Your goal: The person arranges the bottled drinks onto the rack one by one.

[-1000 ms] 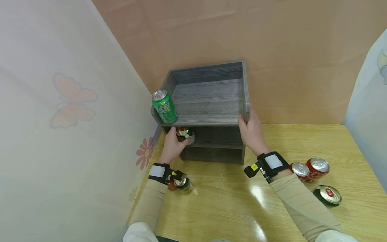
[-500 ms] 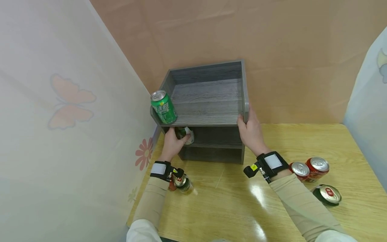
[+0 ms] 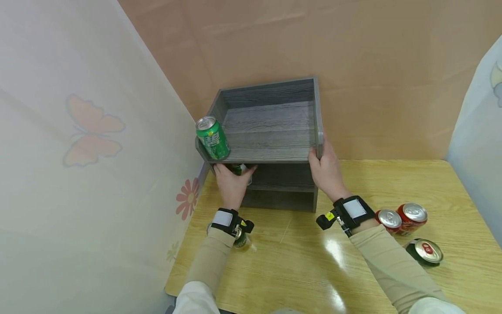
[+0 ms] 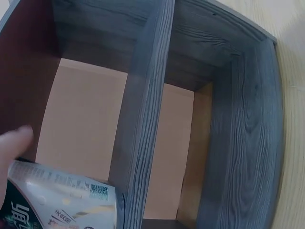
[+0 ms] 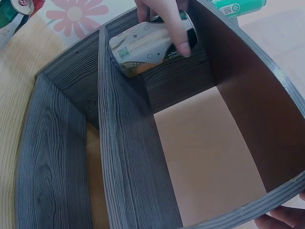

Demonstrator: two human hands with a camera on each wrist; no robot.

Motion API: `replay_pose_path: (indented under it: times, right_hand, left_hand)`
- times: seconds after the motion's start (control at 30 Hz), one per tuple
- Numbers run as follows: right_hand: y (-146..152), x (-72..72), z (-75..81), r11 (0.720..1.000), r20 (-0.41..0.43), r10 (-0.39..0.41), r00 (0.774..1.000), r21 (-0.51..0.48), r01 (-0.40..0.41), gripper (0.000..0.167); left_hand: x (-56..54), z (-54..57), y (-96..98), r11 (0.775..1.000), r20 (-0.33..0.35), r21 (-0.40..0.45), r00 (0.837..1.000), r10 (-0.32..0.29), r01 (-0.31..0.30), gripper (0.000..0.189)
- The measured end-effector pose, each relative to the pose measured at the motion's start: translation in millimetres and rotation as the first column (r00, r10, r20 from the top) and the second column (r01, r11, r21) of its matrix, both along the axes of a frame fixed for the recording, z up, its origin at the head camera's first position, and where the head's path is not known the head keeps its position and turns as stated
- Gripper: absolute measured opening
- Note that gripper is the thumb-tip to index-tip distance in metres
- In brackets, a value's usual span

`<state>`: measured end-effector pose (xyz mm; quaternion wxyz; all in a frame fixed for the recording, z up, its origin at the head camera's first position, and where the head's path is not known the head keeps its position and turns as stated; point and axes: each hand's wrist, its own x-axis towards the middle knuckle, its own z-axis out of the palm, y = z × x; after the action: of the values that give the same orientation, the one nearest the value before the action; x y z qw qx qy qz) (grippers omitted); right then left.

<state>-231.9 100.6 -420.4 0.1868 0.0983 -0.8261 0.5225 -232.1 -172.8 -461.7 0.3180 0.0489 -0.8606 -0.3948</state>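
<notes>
Gripping a dark can (image 3: 238, 168), the left hand (image 3: 232, 185) is pushing it into the middle tier of the grey shelf (image 3: 270, 131). In the right-wrist view the fingers (image 5: 177, 29) are curling over the can's (image 5: 151, 43) side, and the can is sitting at the left end of that tier, near the shelf's (image 5: 128, 157) left wall. The left-wrist view is showing only a corner of the can (image 4: 62, 202) and a thumb tip, so whether the base is already resting on the board is probably yes, but I cannot tell for sure.

Change over the last second: the can top was showing in front of the shelf edge; now it is mostly hidden under the upper board, and the left wrist is sitting further right and nearer the shelf. Judgement: the placing is nearly finishing, with release remaining.

The right hand (image 3: 326, 168) is clamping the shelf's right front corner, fingers wrapping the side panel, steadying it.

A green can (image 3: 213, 138) is standing upright on the upper tier's near left corner. Another can (image 3: 240, 240) is lying on the table (image 3: 298, 261) under the left wrist. Three cans are waiting at right: two red (image 3: 412, 216), (image 3: 388, 220) and one dark (image 3: 426, 252).
</notes>
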Motion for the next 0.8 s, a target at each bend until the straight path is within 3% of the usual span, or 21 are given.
replay_pose_path:
  times: [0.07,0.2,0.37,0.5,0.63,0.8]
  right_hand:
    - [0,0.3,-0.2,1.000,-0.001,0.003,1.000,-0.004,-0.003,0.061]
    - [1,0.3,-0.5,1.000,-0.002,-0.002,1.000,-0.008,0.002,0.061]
    - [2,0.1,0.3,1.000,-0.009,-0.007,1.000,-0.014,0.007,0.060]
    - [2,1.2,1.4,1.000,-0.016,-0.006,1.000,-0.023,0.005,0.060]
    - [2,1.9,2.0,1.000,-0.015,-0.007,1.000,-0.019,0.007,0.059]
    - [1,2.7,1.2,1.000,-0.009,-0.009,1.000,0.001,0.009,0.059]
  left_hand:
    - [-0.7,-1.2,-0.8,1.000,0.000,0.002,1.000,-0.016,0.016,0.099]
    - [-0.6,-4.0,-7.4,0.993,0.026,0.020,0.993,-0.118,0.118,0.088]
    - [-1.0,-8.0,-20.6,0.961,0.055,0.061,0.960,-0.273,0.270,0.078]
    - [-0.8,-9.8,-30.9,0.934,0.069,0.090,0.933,-0.352,0.346,0.072]
    - [0.5,-9.1,-35.0,0.924,0.061,0.101,0.925,-0.375,0.368,0.069]
    - [1.9,-11.4,-32.0,0.956,0.040,0.062,0.956,-0.291,0.288,0.073]
